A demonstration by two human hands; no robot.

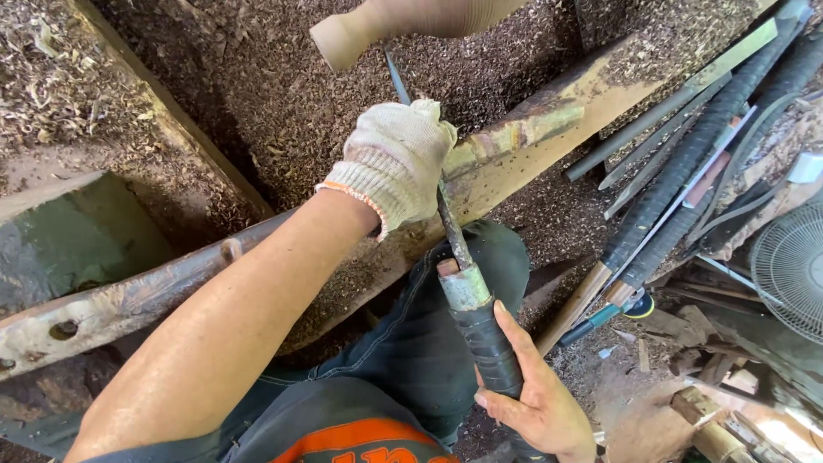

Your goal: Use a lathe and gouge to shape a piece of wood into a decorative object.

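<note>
turned piece (403, 21): smooth bare wood | glove (394, 163): knit cloth | chisel (463, 274): dull metal, taped handle

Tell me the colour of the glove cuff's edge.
Orange trim on the off-white knit glove, left hand; clearest in the head view.

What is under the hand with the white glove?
The gloved left hand presses on the chisel's metal blade, which rests across a worn wooden rail. The glove covers where blade meets rail. The bare right hand grips the taped handle.
</note>
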